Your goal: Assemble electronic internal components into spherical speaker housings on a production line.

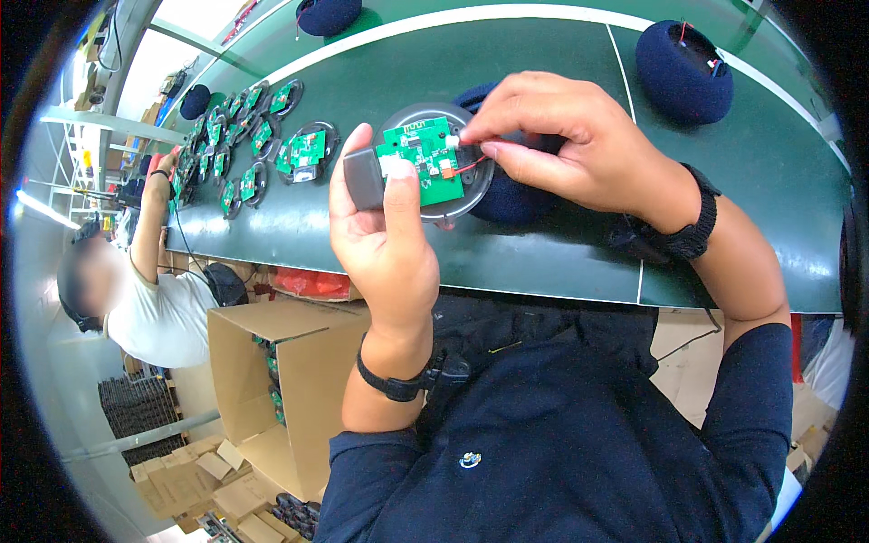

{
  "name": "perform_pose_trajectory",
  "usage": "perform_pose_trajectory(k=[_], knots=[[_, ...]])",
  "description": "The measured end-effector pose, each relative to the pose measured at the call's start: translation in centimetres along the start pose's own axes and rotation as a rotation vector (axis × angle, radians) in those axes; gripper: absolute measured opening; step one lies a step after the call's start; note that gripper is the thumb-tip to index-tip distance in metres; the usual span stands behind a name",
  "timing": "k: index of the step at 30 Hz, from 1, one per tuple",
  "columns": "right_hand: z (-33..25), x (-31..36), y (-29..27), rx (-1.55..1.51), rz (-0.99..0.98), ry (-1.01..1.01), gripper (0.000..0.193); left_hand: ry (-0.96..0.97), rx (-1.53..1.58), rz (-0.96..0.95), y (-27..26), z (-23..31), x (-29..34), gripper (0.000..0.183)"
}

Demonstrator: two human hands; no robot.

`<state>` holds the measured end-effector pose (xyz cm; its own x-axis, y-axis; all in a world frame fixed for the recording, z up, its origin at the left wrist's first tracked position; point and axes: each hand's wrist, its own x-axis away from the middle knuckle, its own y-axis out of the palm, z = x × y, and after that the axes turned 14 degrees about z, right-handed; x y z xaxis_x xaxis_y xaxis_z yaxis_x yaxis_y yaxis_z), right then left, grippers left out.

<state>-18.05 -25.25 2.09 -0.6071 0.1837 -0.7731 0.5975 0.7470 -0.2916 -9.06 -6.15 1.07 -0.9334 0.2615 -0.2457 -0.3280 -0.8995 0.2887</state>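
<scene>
Gripping the round plate (480, 192) with its green circuit board (422, 149) at the upper middle of the frame, the left hand (389, 231) holds it with the grey block (364, 179) toward frame left and the white plug (453, 141) toward frame right. Nearer that plug side, the right hand (566, 145) reaches in from the right, thumb and forefinger drawn narrow at the red wire (467, 167) (whether they pinch it, I cannot tell), above a partly hidden navy ball (511, 204).
</scene>
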Motion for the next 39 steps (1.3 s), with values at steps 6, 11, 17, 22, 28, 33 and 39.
perform_pose_trajectory(k=[6, 11, 17, 22, 28, 33, 39], knots=[[0.1, 0.2, 0.1, 0.055, -0.041, -0.03, 0.014, -0.021, 0.019, 0.007, 0.1, -0.2, 0.3, 0.047], [-0.2, 0.1, 0.3, 0.127, -0.047, -0.06, 0.014, 0.014, 0.025, -0.003, 0.1, -0.2, 0.4, 0.047], [-1.0, 0.0, -0.1, 0.077, -0.07, 0.1, 0.016, 0.027, 0.033, -0.045, 0.0, -0.4, 0.6, 0.049], [-1.8, 0.0, -0.6, 0.133, -0.088, 0.125, 0.012, 0.077, 0.033, -0.054, 0.3, -1.0, 0.7, 0.05], [-2.6, 0.2, -0.5, 0.162, 0.004, 0.182, 0.014, 0.13, 0.004, -0.068, 0.5, -0.6, 1.0, 0.053], [-2.9, 0.2, -0.4, 0.227, 0.014, 0.192, 0.015, 0.112, 0.032, -0.067, 0.6, -0.6, 1.0, 0.055], [-3.0, -0.2, -1.0, 0.216, -0.025, 0.314, 0.016, 0.119, 0.003, -0.142, 0.3, -0.8, 0.5, 0.05]])
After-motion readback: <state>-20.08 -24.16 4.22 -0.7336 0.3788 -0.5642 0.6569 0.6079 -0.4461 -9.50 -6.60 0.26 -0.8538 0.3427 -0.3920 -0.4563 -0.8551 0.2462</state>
